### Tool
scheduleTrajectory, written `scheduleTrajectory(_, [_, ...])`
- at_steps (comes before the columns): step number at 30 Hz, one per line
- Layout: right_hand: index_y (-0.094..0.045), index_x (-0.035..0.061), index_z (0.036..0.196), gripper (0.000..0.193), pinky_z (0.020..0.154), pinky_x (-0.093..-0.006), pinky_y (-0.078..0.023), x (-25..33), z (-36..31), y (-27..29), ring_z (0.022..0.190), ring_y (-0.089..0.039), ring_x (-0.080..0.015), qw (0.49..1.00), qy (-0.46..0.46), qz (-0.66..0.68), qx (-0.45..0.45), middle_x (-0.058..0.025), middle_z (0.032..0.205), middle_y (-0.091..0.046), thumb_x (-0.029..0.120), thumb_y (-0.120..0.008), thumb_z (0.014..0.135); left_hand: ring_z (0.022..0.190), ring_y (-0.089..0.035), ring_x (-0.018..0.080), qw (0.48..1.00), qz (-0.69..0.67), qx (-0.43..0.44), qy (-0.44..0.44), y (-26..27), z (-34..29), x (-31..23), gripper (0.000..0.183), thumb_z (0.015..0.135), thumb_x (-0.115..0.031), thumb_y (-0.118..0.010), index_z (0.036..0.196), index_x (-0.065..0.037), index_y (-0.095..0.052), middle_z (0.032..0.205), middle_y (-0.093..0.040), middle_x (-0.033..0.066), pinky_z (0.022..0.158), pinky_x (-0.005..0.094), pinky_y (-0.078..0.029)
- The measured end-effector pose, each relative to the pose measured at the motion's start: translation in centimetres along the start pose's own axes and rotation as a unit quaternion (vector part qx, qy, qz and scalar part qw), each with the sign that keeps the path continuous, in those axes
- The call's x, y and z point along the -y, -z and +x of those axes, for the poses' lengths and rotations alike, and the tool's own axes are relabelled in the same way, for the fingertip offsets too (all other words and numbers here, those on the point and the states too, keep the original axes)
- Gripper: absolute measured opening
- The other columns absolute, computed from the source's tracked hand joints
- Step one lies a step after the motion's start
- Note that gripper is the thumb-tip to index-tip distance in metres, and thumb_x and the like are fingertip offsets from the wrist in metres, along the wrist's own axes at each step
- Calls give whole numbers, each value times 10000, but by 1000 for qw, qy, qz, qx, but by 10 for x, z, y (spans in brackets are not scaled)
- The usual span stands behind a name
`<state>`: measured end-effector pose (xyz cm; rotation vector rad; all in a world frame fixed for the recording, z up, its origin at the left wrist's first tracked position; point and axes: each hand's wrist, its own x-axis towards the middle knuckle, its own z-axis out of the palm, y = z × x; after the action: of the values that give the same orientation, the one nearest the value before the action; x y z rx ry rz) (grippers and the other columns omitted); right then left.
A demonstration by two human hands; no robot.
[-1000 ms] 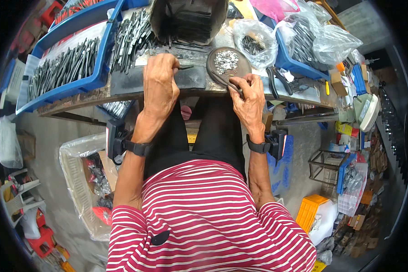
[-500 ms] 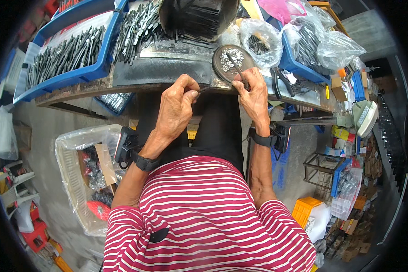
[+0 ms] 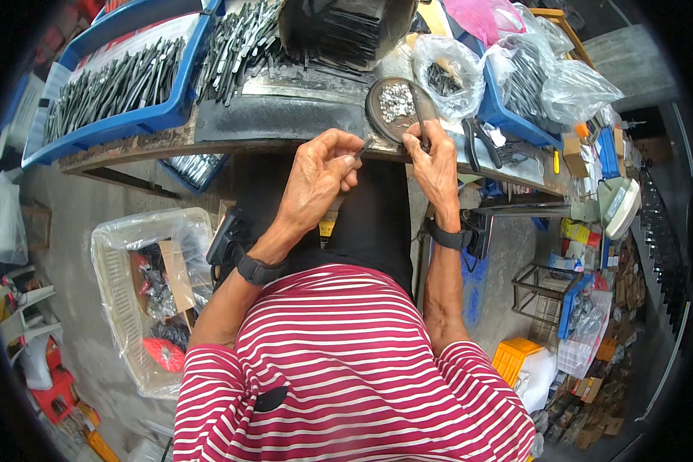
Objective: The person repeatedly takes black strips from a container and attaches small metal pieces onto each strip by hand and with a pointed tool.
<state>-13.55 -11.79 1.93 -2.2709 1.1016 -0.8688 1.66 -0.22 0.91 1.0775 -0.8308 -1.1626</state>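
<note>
At the bench's front edge, my left hand (image 3: 319,175) pinches a small dark piece (image 3: 367,146) between thumb and forefinger; most of it is hidden by the fingers. To its right, my right hand (image 3: 434,169) is closed on a thin dark rod (image 3: 419,114), which points away from me over the rim of a round brown dish (image 3: 374,117). The rod's exact kind cannot be made out. Small silvery-white parts (image 3: 396,102) lie heaped in the dish. A dark flat pad (image 3: 277,121) lies on the bench to the left of the dish.
A blue bin (image 3: 183,96) of dark strips stands at the left, with more strips (image 3: 239,50) piled beside it. Behind sits an open container (image 3: 400,31) of dark parts. Rightward are a clear bag (image 3: 470,88), black-handled pliers (image 3: 481,145) and another blue bin (image 3: 535,137).
My left hand has moved slightly right and its small piece now shows past the fingertips. The rod in my right hand has swung from leaning left over the silvery parts to nearly upright in the picture.
</note>
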Motion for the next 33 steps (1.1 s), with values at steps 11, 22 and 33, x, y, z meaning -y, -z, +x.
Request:
scheduleTrajectory(11, [-586,-14,844,94,558,-228,-396,4,1,-10,615,-496,-83,983,-35,154,-94,-29,698,-571,49,-574,775,578,-534,60,995,-101,-10,25,-2,7,3,170,834,-40,-492,990,21,-521,721,-569,41,479,160,-427])
scheduleTrajectory(22, [-582,-9,777,84,473,-180,-384,18,0,-8,542,-488,-60,947,-115,283,-98,-43,699,-597,74,-584,789,589,-579,119,994,-113,-13,-1,-1,6,3,221,821,-40,-523,1010,71,-493,712,-584,94,538,208,-499])
scheduleTrajectory(33, [-586,-7,783,81,484,-183,-361,52,-13,-18,530,-464,-55,924,-106,366,-16,1,640,-531,72,-604,780,563,-583,130,987,-156,-7,27,-4,1,0,217,787,3,-529,983,87,-493,699,-584,101,498,225,-502])
